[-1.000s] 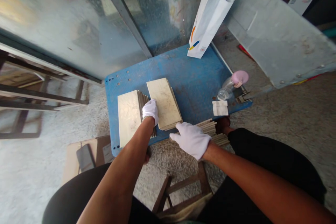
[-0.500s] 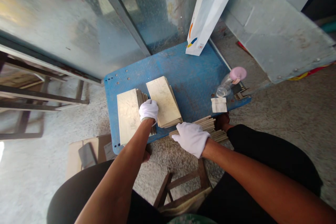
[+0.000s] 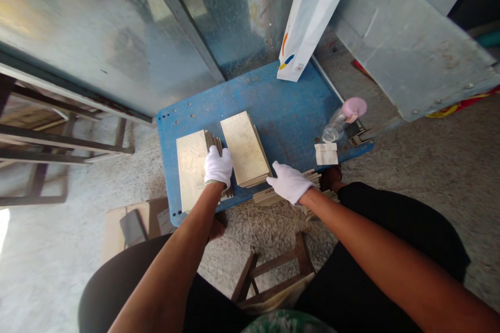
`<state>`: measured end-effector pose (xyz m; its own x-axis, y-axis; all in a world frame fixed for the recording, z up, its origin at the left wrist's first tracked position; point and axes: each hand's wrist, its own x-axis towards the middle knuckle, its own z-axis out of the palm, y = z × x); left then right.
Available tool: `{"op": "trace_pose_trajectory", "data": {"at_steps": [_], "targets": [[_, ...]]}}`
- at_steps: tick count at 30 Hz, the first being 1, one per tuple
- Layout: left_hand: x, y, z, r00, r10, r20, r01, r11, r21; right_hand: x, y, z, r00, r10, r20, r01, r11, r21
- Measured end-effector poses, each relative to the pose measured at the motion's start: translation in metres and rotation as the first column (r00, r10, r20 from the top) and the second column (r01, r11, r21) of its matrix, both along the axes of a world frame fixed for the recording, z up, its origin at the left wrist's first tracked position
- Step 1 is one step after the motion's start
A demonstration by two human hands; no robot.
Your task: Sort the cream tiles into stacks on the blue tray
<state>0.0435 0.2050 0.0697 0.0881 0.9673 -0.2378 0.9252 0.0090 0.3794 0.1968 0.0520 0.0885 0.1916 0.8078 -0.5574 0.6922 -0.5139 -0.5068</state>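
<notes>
Both my hands wear white gloves. My left hand (image 3: 217,166) rests with curled fingers on the fanned right edge of the left stack of beige tiles (image 3: 191,166) on the blue table (image 3: 289,114). A second stack of beige tiles (image 3: 244,148) lies just to its right. My right hand (image 3: 289,182) lies palm down with fingers stretched out at the near right corner of that second stack, over a pile of tiles (image 3: 312,179) at the table's front edge.
A white paper bag (image 3: 307,26) stands at the table's back. A clear bottle with a pink cap (image 3: 344,117) and a small white square (image 3: 326,154) lie at the right edge. A wooden stool (image 3: 273,276) sits below, and cardboard (image 3: 133,223) lies on the floor to the left.
My right hand has moved forward and up to the near corner of the right stack. My left hand has shifted slightly left on the left stack's edge.
</notes>
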Motion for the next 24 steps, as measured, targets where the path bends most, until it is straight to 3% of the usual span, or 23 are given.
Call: {"op": "trace_pose_trajectory", "data": {"at_steps": [4, 9, 24], "targets": [[-0.01, -0.023, -0.012, 0.998, 0.018, 0.065, -0.006, 0.982, -0.188, -0.001, 0.004, -0.004, 0.986, -0.071, -0.153, 0.072, 0.997, -0.002], [-0.007, -0.05, -0.02, 0.993, 0.04, 0.114, -0.007, 0.961, -0.278, -0.002, 0.006, -0.005, 0.948, -0.061, -0.312, 0.076, 0.996, 0.036], [0.006, -0.067, -0.002, 0.995, 0.088, 0.048, -0.067, 0.941, -0.333, -0.008, 0.01, -0.004, 0.977, -0.025, -0.214, 0.032, 0.999, 0.03]]}}
